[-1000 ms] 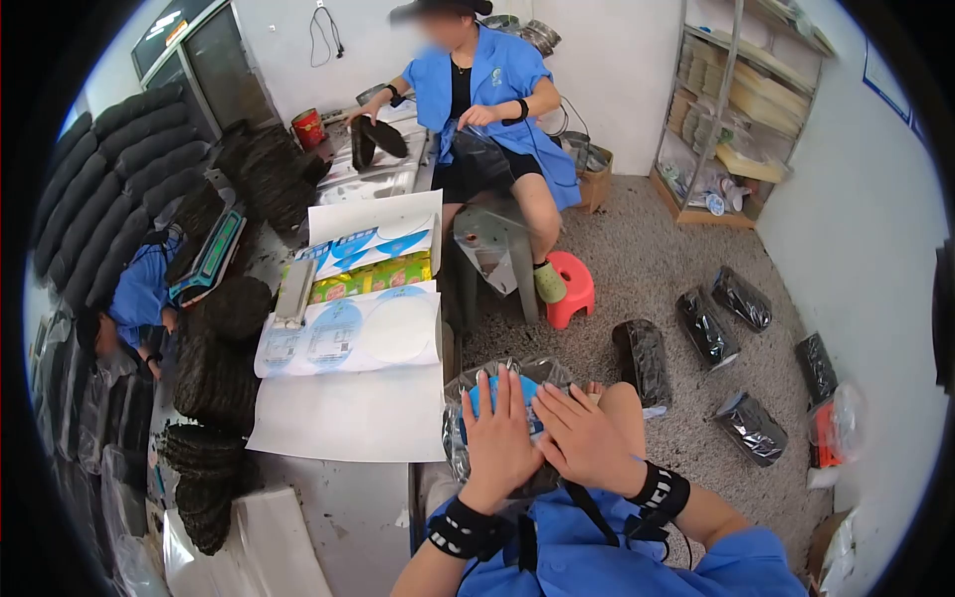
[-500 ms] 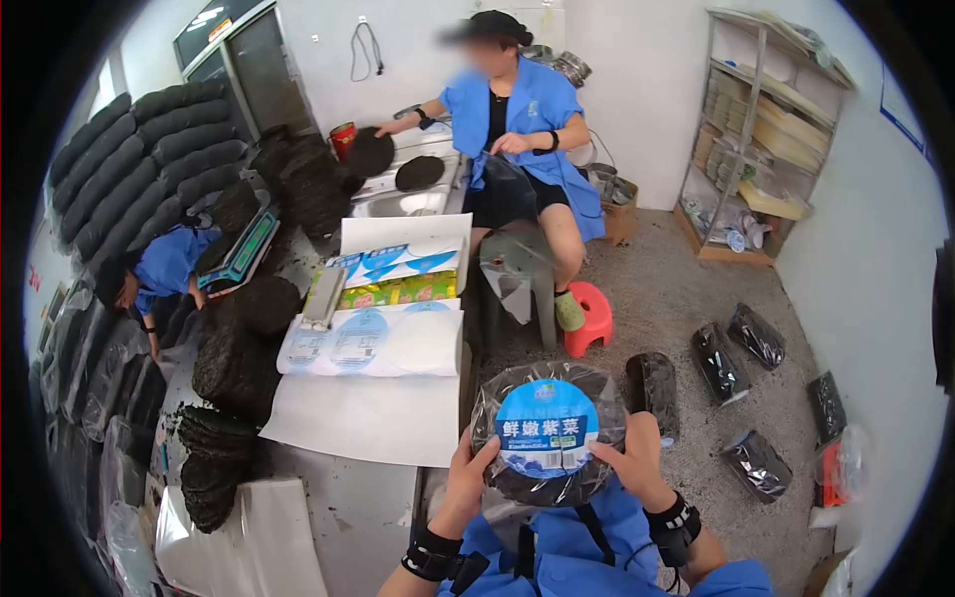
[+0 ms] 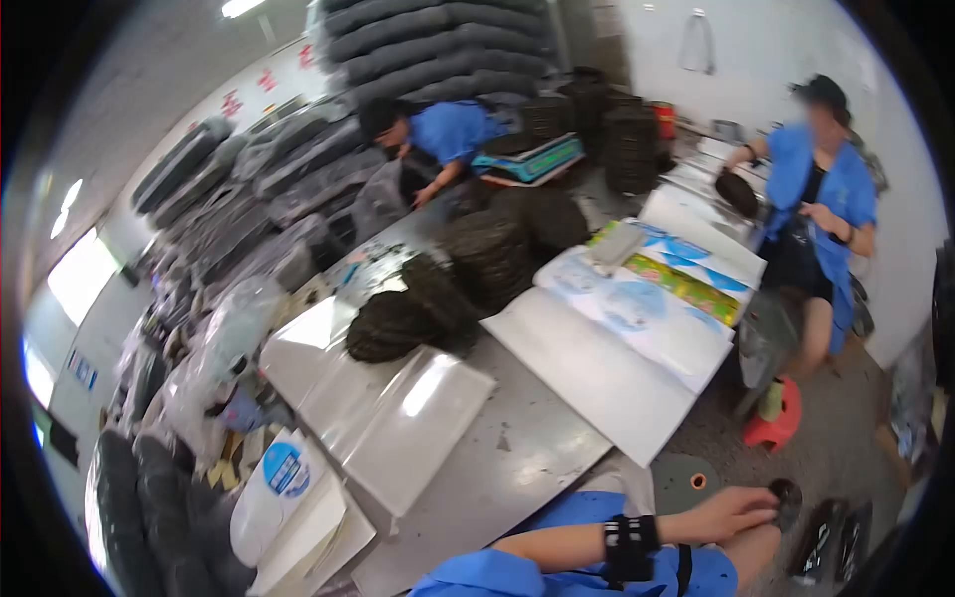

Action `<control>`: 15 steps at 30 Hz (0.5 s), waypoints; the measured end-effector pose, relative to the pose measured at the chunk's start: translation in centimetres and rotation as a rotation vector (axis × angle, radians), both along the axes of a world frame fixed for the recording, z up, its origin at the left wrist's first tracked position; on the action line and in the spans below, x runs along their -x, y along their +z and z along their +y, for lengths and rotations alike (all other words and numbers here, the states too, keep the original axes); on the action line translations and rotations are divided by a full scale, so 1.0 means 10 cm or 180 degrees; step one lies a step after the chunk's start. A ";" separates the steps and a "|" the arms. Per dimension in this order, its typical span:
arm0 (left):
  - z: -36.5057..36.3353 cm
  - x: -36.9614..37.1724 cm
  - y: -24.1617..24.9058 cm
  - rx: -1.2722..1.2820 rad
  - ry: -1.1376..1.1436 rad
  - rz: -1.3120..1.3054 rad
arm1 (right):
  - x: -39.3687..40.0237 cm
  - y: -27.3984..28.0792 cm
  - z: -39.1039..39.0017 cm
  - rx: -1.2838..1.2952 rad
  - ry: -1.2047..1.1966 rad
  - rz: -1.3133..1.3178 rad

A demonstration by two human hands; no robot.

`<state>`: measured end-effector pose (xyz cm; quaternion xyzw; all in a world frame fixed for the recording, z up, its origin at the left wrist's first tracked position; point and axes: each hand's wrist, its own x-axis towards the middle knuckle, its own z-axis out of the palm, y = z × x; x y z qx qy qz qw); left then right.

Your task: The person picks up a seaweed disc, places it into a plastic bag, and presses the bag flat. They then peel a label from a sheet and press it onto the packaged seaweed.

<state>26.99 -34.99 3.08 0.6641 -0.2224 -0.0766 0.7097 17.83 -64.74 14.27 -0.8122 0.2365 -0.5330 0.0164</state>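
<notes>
Head view: only one arm of the person shows, low at the near edge, in a blue sleeve with a black wrist strap (image 3: 631, 546). From how it comes in I take it for the left hand (image 3: 733, 513). It lies over the person's knee with the fingers stretched out and close together, their tips just beside a small dark round thing (image 3: 786, 492). I cannot tell whether the grip has closed on that thing or merely rests by it. The right hand is out of sight.

Near the hand, on its far side, lies a grey disc with an orange hole (image 3: 687, 482), and dark wrapped packets (image 3: 831, 537) lie on the floor to the right. A red stool (image 3: 777, 423) stands beyond them.

The steel counter (image 3: 517, 453) runs away to the far left. It carries white sheets (image 3: 393, 408), a heap of dark flat cakes (image 3: 398, 320) and printed labels (image 3: 637, 303). A round blue label (image 3: 286, 468) lies at the near left.

A co-worker in a blue coat (image 3: 824, 184) sits at the far right, and another person (image 3: 443, 131) bends over the far end by a scale (image 3: 527, 159).

As I judge it, the head is turned away from the hand, so the work goes by touch. It would go better with the eyes brought back to the knee, and with the fingertips settled on the dark thing before any lifting.
</notes>
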 end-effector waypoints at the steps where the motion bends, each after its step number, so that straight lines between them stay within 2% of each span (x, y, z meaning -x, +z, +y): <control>1: 0.36 0.16 -0.14 -0.0110 0.0476 0.0074 | -0.22 -0.21 -0.04 0.0525 0.0884 0.0217; 2: 0.76 0.38 -0.26 -0.0333 0.1003 0.0296 | -0.46 -0.51 -0.11 0.0349 0.1283 0.0558; 3: 1.15 0.67 -0.37 -0.0535 0.1533 0.0536 | -0.65 -0.58 0.15 -0.0280 0.1803 0.0849; 4: 1.55 0.98 -0.46 -0.0608 0.2114 0.0660 | -0.87 -0.77 0.27 0.0110 0.2045 0.0902; 5: 1.91 1.37 -0.39 -0.1146 0.2771 0.0891 | -1.05 -0.89 0.50 -0.0024 0.2348 0.1152; 6: 2.21 1.79 -0.34 -0.1120 0.3507 0.1105 | -1.20 -0.97 0.80 -0.0023 0.2498 0.1144; 7: 2.47 2.23 -0.11 -0.1022 0.4022 0.1336 | -1.32 -1.01 1.15 -0.0055 0.3119 0.1343; 8: 2.80 2.71 -0.29 -0.1483 0.4578 0.0954 | -1.41 -1.04 1.51 -0.0074 0.3719 0.1545; 10: 3.21 3.64 -0.25 -0.1692 0.5696 0.1130 | -1.47 -1.28 2.14 -0.0188 0.4755 0.1797; 11: 3.27 4.02 0.01 -0.1944 0.6012 0.1359 | -1.47 -1.40 2.44 -0.0295 0.5200 0.1849; 12: 3.51 4.53 -0.16 -0.2472 0.6489 0.1287 | -1.34 -1.32 2.76 -0.0021 0.5518 0.1993; 13: 3.70 5.06 -0.32 -0.3340 0.6773 0.1449 | -1.13 -1.20 3.08 0.0259 0.5820 0.2117; 15: 3.93 5.85 -0.31 -0.4020 0.6953 0.2481 | -0.81 -1.10 3.56 0.0247 0.6537 0.2238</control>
